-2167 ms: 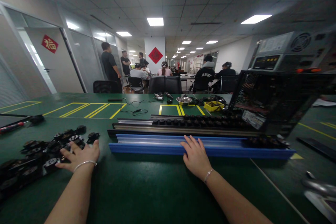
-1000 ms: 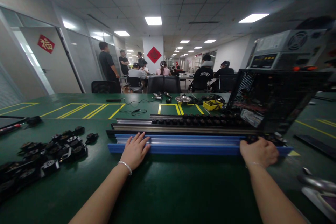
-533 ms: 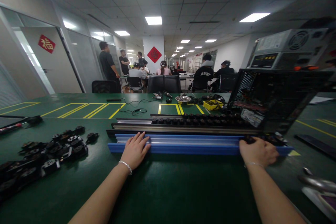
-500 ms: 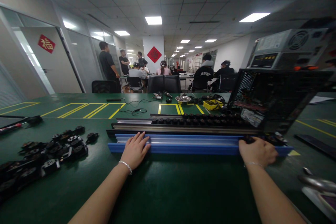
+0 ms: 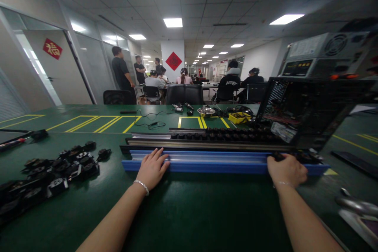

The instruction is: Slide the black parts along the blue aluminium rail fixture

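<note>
A long blue rail (image 5: pixel 218 165) with a channel along its top lies crosswise on the green table. Toward its left end rests my left hand (image 5: pixel 152 169), fingers spread over the channel. My right hand (image 5: pixel 286 170) is closed on a small black part (image 5: pixel 278 156) at the rail's right portion; the fingers hide most of it. More small black parts (image 5: pixel 310 156) sit just right of that hand, along the rail. Behind the blue rail are dark rails (image 5: pixel 206 143), with a row of black parts (image 5: pixel 224 134) set along the farther one.
A pile of black parts (image 5: pixel 59 169) lies at left. An open computer case (image 5: pixel 310 114) with power supply units (image 5: pixel 325 53) on top stands at right. Farther back are a metal bowl (image 5: pixel 206 112) and a yellow tray (image 5: pixel 239 117). Several people sit or stand beyond the table.
My right hand has shifted slightly left along the blue rail with the black part. The left hand stays where it was.
</note>
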{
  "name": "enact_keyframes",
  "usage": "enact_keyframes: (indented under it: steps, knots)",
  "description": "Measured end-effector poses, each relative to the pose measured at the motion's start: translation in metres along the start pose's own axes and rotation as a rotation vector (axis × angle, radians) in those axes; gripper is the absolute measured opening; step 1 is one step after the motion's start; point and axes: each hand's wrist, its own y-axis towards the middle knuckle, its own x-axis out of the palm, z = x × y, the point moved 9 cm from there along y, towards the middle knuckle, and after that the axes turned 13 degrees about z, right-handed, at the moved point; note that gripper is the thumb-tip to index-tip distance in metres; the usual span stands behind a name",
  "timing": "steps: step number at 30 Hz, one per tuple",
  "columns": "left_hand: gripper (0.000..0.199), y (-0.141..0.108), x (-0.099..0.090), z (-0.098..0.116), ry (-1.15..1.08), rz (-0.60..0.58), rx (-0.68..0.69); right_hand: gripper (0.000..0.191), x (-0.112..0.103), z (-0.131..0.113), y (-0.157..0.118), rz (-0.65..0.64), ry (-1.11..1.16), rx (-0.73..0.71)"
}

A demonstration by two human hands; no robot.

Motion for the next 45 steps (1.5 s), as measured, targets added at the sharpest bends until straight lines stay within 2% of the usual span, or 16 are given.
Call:
enact_keyframes:
  steps: [14, 20, 32, 39, 45]
  knots:
    - [0.047, 0.0, 0.002, -0.002, -0.009, 0.016, -0.01, 0.036, 0.007, 0.001, 0.001, -0.012, 0.016, -0.029]
    - [0.047, 0.0, 0.002, -0.002, -0.006, 0.012, -0.009, 0.042, 0.008, -0.001, 0.001, -0.049, 0.026, -0.014]
    - [0.047, 0.0, 0.001, -0.001, 0.0, 0.021, -0.005, 0.041, 0.005, -0.008, -0.002, -0.011, 0.071, -0.065]
    - [0.046, 0.0, 0.001, -0.001, -0.002, 0.015, -0.007, 0.042, 0.006, -0.01, -0.004, -0.033, 0.053, -0.063]
    - [0.047, 0.0, -0.002, 0.002, 0.005, 0.016, 0.009, 0.032, 0.007, -0.014, -0.005, -0.052, 0.053, -0.104]
